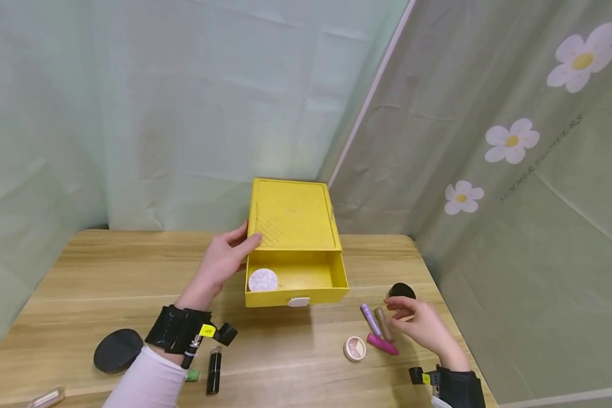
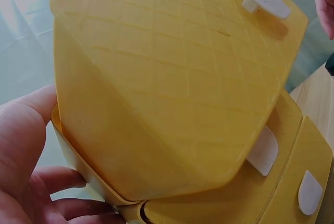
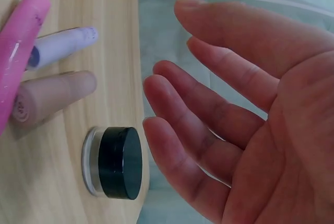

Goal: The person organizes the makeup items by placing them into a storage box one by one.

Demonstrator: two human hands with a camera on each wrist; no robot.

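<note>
A yellow drawer box stands at the back of the table, its top drawer pulled out towards me. Inside that drawer, at the left, lies a white round case with a star pattern. My left hand holds the box by its left side, thumb on the top edge and fingers down the side. Over the right of the table, my right hand hovers with loosely bent fingers and nothing in them. Its fingertips are close to a black-lidded jar. Beside it lie a purple tube, a beige tube and a pink tube.
A small round three-colour palette lies left of the tubes. On the left side are a black round compact, a black lipstick tube, a green item and a clear tube. Curtains hang behind the table.
</note>
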